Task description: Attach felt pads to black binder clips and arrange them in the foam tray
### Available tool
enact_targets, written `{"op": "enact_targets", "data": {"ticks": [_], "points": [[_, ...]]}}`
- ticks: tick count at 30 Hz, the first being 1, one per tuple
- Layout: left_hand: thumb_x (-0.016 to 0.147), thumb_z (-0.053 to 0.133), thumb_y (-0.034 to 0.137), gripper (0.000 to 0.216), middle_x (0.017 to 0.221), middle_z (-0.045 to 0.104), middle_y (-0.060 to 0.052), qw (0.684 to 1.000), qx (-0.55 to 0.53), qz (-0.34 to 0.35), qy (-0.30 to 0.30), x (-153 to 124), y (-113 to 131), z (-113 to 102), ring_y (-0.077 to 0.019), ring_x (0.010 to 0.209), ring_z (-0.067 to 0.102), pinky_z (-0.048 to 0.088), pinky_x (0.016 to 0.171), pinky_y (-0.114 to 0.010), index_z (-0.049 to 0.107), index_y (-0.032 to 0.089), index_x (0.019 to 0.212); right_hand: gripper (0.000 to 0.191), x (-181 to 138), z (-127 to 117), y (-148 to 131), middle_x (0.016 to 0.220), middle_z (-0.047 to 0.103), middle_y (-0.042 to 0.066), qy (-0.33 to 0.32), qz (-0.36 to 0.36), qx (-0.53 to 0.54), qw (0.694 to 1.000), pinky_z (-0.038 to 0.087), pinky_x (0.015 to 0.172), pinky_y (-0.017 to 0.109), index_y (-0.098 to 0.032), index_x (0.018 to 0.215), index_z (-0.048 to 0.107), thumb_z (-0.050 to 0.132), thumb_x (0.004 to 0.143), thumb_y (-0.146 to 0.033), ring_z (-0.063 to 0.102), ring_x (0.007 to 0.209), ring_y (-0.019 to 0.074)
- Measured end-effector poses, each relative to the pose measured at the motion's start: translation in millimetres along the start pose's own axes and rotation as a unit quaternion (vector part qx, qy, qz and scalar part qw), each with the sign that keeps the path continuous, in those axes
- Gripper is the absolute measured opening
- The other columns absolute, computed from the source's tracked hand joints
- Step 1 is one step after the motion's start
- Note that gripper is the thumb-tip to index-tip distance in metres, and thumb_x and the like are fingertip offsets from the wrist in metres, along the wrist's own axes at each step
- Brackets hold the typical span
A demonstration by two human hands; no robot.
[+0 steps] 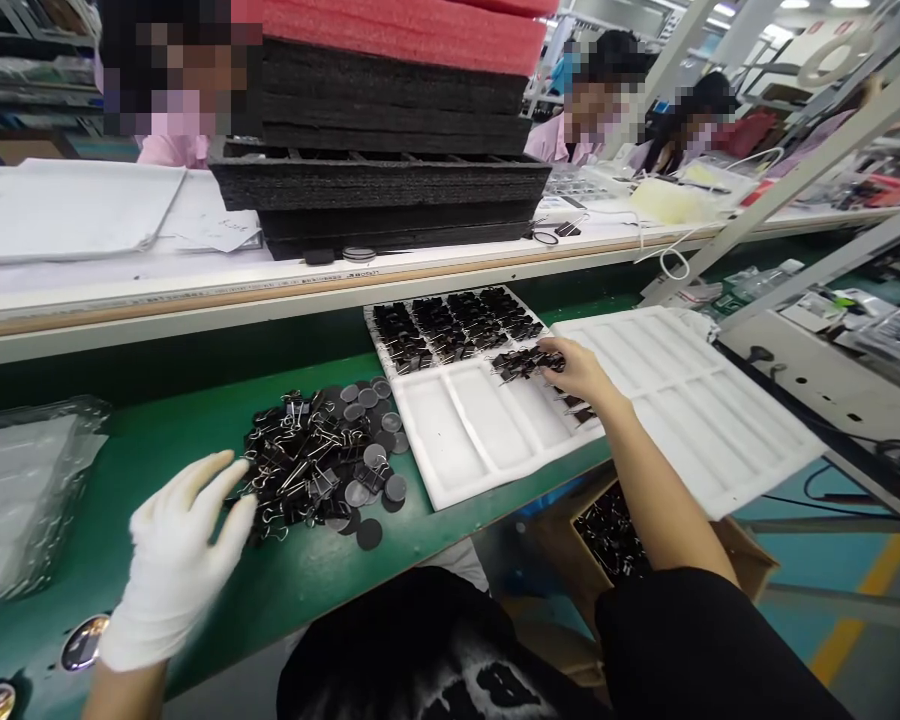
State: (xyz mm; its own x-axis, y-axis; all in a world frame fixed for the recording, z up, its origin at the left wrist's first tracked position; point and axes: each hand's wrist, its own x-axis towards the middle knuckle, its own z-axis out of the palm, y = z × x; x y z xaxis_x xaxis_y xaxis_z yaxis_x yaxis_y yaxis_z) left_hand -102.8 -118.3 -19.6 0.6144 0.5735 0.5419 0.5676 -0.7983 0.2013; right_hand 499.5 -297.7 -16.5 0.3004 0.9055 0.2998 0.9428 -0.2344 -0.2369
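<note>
My left hand (184,555), in a white glove, is at the left edge of a heap of black binder clips (300,455). Its fingers are spread, and nothing shows between them. Round dark and clear discs (375,457) lie along the heap's right side. My bare right hand (581,372) has its thumb and fingers closed on a cluster of black binder clips (521,364) over the white foam tray (495,465). Several rows of clips (457,325) fill the tray's far compartments, and a few more clips (577,408) lie below my right hand.
Another white compartmented tray (709,400) lies to the right. Clear plastic trays (26,490) are stacked at left. Below the green table (270,610), a cardboard box (750,565) holds more clips. Black foam trays (390,185) stand on the shelf; people (180,135) sit beyond.
</note>
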Motion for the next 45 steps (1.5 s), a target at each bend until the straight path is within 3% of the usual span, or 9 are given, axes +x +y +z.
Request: {"op": "enact_targets", "data": {"ticks": [3,5,11,15,24,29,33,38,45], "points": [[0.090,0.060,0.033,0.064,0.147,0.058,0.011,0.998,-0.010,-0.059,0.013,-12,-9,-5,-0.0345,0.122,0.065,0.052,0.106,-0.058,0.044,0.058,0.146,0.043,-5,1,2,0.115,0.069,0.019,0.001,0.037,-0.076,0.996,0.045,0.093,0.045,-0.012,0.125,0.069,0.060,0.086,-0.027,0.060,0.111,0.0348],[0.091,0.059,0.035,0.062,0.147,0.058,0.012,0.997,-0.005,-0.077,0.013,-15,-11,-3,-0.0343,0.124,0.064,0.051,0.107,-0.059,0.044,0.060,0.145,0.041,-4,8,-4,0.114,0.067,0.019,-0.033,0.027,-0.125,0.991,0.041,0.089,0.045,-0.014,0.124,0.071,0.060,0.089,-0.032,0.058,0.111,0.0356],[0.091,0.060,0.033,0.038,0.126,0.070,-0.010,0.999,0.018,0.000,0.034,-6,-10,8,-0.0350,0.113,0.069,0.055,0.099,-0.052,0.063,0.031,0.129,0.031,-1,28,-14,0.099,0.067,0.014,-0.037,0.021,-0.169,0.985,0.029,0.081,0.038,-0.016,0.116,0.076,0.061,0.093,-0.029,0.056,0.100,0.0296],[0.090,0.060,0.033,0.031,0.124,0.070,-0.012,0.999,0.018,0.001,0.041,-1,-10,12,-0.0353,0.112,0.069,0.055,0.098,-0.050,0.066,0.027,0.120,0.030,-7,28,-8,0.095,0.067,0.012,-0.028,0.026,-0.173,0.984,0.027,0.080,0.037,-0.018,0.118,0.076,0.059,0.096,-0.027,0.057,0.099,0.0289],[0.089,0.060,0.036,0.057,0.130,0.068,-0.004,0.999,-0.020,-0.037,0.020,5,-1,18,-0.0368,0.115,0.068,0.053,0.099,-0.055,0.053,0.051,0.143,0.027,1,26,4,0.094,0.065,0.012,-0.054,0.009,-0.158,0.986,0.026,0.080,0.039,-0.020,0.113,0.078,0.060,0.094,-0.028,0.056,0.096,0.0290],[0.089,0.061,0.038,0.062,0.134,0.067,0.000,0.998,-0.019,-0.056,0.017,1,-1,15,-0.0356,0.119,0.067,0.052,0.102,-0.056,0.048,0.057,0.146,0.032,-16,26,3,0.099,0.067,0.010,0.018,0.065,-0.098,0.993,0.028,0.081,0.037,-0.022,0.123,0.072,0.058,0.096,-0.034,0.059,0.098,0.0281],[0.089,0.061,0.038,0.055,0.134,0.067,-0.002,0.996,0.000,-0.086,0.028,-8,-8,9,-0.0356,0.121,0.066,0.052,0.104,-0.057,0.055,0.052,0.141,0.027,-33,34,-12,0.101,0.067,0.010,0.096,0.094,-0.133,0.982,0.027,0.083,0.038,-0.022,0.117,0.071,0.054,0.099,-0.033,0.057,0.099,0.0280],[0.089,0.060,0.039,0.037,0.127,0.070,-0.008,0.995,0.027,-0.094,0.032,-18,-9,3,-0.0361,0.116,0.068,0.053,0.101,-0.055,0.066,0.037,0.126,0.022,-26,50,-30,0.097,0.069,0.011,0.067,0.016,-0.220,0.973,0.025,0.086,0.041,-0.020,0.109,0.072,0.054,0.099,-0.025,0.055,0.096,0.0271],[0.089,0.059,0.041,0.030,0.128,0.069,-0.008,0.988,0.058,-0.138,0.044,-47,-13,-8,-0.0352,0.116,0.068,0.054,0.100,-0.053,0.068,0.032,0.117,0.019,-19,50,-34,0.094,0.071,0.011,0.079,0.015,-0.232,0.969,0.025,0.083,0.040,-0.018,0.102,0.071,0.053,0.097,-0.021,0.055,0.091,0.0262]]}}
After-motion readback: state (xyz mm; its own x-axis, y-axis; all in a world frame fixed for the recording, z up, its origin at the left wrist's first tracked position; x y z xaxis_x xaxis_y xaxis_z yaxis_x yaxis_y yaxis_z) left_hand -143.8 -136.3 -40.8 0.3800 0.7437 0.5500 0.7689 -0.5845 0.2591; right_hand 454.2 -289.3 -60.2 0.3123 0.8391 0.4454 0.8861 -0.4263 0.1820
